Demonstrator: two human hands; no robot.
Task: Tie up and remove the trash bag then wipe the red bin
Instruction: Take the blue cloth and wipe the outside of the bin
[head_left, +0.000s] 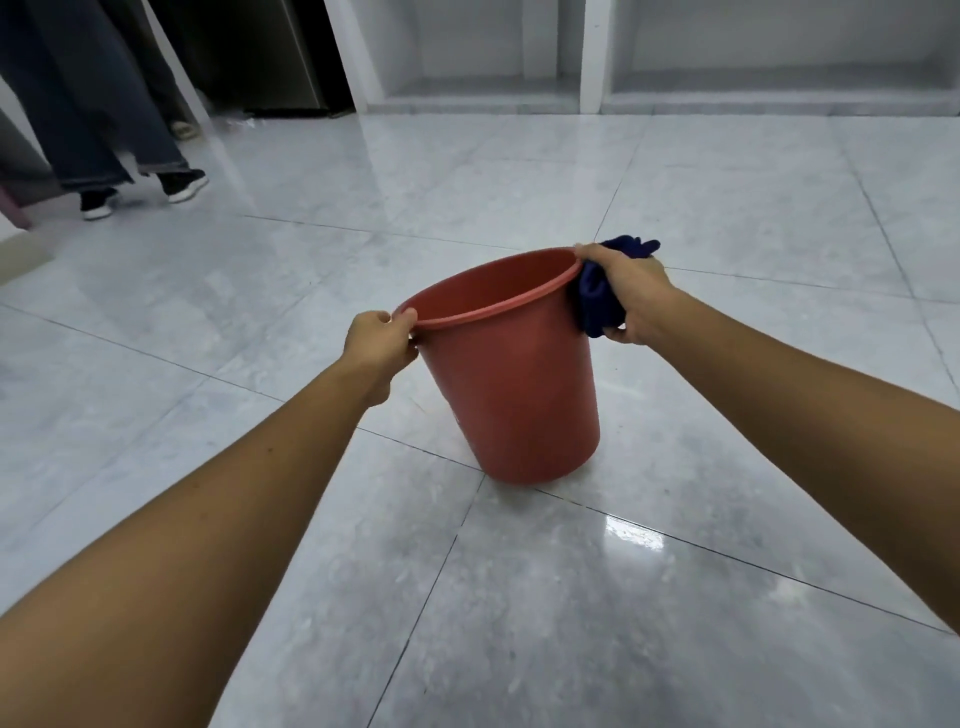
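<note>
Here the left hand (382, 345) clamps the rim, tilting the red bin (511, 379) on the floor (675, 597) so the right hand (631, 296), closed on a blue cloth (597, 301), can wipe its wall.

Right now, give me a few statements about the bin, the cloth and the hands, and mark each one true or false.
1. The left hand grips the rim of the red bin. True.
2. The right hand presses a dark blue cloth against the bin's outside near the rim. True.
3. A trash bag lines the bin. False: the visible inside is bare red plastic.
4. The bin stands flat and upright on the tiled floor. False: it is tilted, resting on one edge of its base.
5. The cloth lies on the floor. False: the right hand holds it.
</note>
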